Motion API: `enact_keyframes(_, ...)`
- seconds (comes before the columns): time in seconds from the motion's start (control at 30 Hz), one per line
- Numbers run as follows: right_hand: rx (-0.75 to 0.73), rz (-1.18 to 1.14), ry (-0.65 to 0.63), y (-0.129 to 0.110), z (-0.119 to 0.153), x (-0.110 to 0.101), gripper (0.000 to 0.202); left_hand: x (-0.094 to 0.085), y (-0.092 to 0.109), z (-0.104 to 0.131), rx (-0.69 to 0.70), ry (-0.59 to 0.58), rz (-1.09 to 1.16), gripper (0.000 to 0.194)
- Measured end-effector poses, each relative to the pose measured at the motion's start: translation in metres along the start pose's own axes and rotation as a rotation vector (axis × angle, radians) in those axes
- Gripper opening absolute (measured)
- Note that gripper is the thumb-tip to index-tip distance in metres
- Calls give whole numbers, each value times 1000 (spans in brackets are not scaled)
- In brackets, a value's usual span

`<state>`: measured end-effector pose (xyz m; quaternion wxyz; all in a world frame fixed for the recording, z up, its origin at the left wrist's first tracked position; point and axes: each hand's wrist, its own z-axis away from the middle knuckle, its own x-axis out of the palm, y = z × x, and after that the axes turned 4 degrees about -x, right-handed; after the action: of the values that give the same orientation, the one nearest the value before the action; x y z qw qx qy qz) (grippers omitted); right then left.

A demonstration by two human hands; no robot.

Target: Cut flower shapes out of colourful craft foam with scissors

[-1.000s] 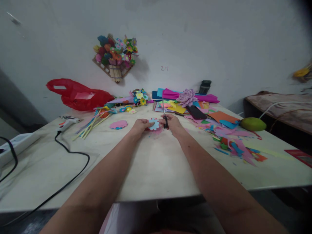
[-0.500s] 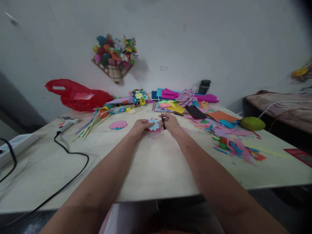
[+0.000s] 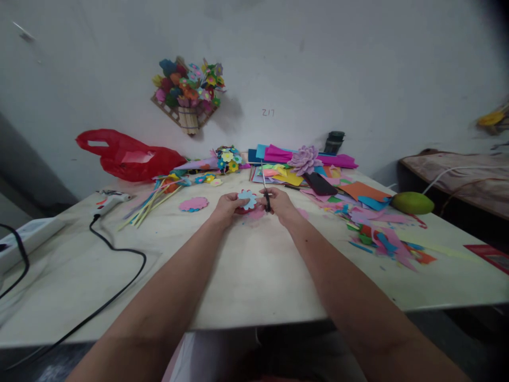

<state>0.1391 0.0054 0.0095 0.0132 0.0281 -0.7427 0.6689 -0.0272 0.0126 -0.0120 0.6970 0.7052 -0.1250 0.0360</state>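
Between the thumb and fingers of my left hand [image 3: 228, 208] is a light blue scalloped flower cutout [image 3: 247, 199], with a red layer showing behind its edge. My right hand [image 3: 280, 202] is closed on black-handled scissors [image 3: 267, 200], their blades pointing up and away from me. The fingertips of my right hand are close to the right edge of the flower; whether they touch it is too small to tell. On the table to the left lies a pink scalloped cutout [image 3: 193, 203] with a bit of blue under it.
A white glue gun [image 3: 113, 201] with a black cord, a red plastic bag [image 3: 137, 162] and thin paper strips [image 3: 149, 204] are at the left. Coloured sheets and a purple flower [image 3: 305, 159] lie at the back. Paper scraps [image 3: 385, 239] and a green fruit [image 3: 412, 202] are at the right.
The light blue flower has shifted slightly left and up with my left hand, and the gap between it and the scissors is a little wider. The scissors remain in my right hand.
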Motion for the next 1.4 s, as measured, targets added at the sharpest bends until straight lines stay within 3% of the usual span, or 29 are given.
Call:
enact_keyframes(0.2,35,-14,-77,7,-7,-9,19,-2,4,2,22,6,14,38)
enact_keyframes(0.4,-49,-54,-3,4,-7,-8,38,-4,1,0,8,-92,-47,37)
enact_keyframes(0.63,-77,-144,-8,4,-7,-5,45,-3,2,1,-29,-138,-89,40)
enact_keyframes(0.9,-92,-129,-15,-6,2,1,44,2,4,6,-52,-163,-129,43)
enact_keyframes(1.2,-100,-78,25,-4,-1,2,47,5,1,6,-85,-277,-134,50)
enact_keyframes(1.4,-111,-81,61,-1,-5,2,46,7,1,6,-96,-275,-161,45)
